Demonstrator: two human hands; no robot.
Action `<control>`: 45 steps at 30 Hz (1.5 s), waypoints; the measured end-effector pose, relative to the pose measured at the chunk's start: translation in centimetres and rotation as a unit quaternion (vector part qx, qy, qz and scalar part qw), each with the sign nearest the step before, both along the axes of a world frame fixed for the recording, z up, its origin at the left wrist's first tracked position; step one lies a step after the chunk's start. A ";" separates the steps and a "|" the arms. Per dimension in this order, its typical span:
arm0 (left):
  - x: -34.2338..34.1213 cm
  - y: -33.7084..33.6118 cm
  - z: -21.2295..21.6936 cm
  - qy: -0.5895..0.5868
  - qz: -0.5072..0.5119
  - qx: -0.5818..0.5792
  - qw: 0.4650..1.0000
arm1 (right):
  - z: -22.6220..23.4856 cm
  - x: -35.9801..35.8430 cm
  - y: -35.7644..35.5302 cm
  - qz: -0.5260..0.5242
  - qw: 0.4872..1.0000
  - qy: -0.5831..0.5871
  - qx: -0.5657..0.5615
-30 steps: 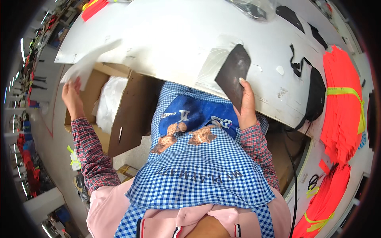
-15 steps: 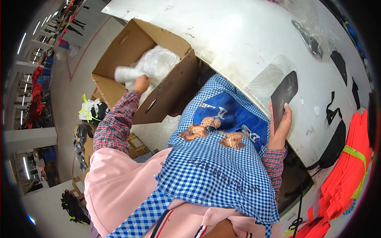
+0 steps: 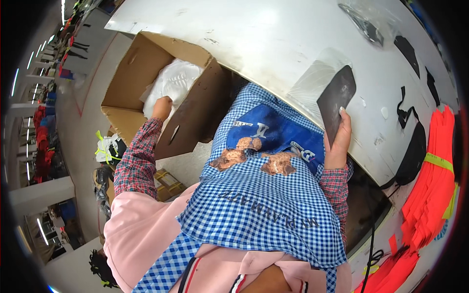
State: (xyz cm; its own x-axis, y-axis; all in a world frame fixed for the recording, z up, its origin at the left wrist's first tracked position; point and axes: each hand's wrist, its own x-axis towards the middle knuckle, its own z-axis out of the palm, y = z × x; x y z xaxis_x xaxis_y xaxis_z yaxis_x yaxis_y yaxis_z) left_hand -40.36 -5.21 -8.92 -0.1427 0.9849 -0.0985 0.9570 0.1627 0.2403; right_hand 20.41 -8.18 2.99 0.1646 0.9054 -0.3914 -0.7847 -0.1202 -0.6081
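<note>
Inside an open cardboard box on the left lies a heap of white, see-through plastic bags. My left hand reaches over the box's near side, its fingers closed at the edge of the plastic; the fingertips are hidden. On the right, my right hand grips a flat dark grey panel with angled ends, thumb on its upper face. The panel is tilted up above the white table's edge. Just beyond it, a clear plastic bag lies flat on the table.
The white table carries a bagged dark item, black pieces with straps, and a bundle of red-orange strips tied with a yellow band. Taped cartons stand on the floor. A black cable hangs at lower right.
The bunched plastic that stuck out left of my left hand has gone down into the heap. My right hand has turned the panel so its broad face shows more. The whole view has shifted slightly.
</note>
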 end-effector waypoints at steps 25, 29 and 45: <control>39.2 4.0 12.7 -0.149 -0.511 0.141 0.835 | 0.8 3.9 -1.0 -0.094 0.993 -0.042 0.052; 39.3 4.0 11.6 -0.141 -0.514 0.157 0.832 | 0.3 4.3 -0.9 -0.106 0.993 -0.019 0.049; 39.0 3.4 11.2 -0.158 -0.503 0.177 0.831 | -1.4 4.7 -0.6 -0.102 0.992 -0.073 0.024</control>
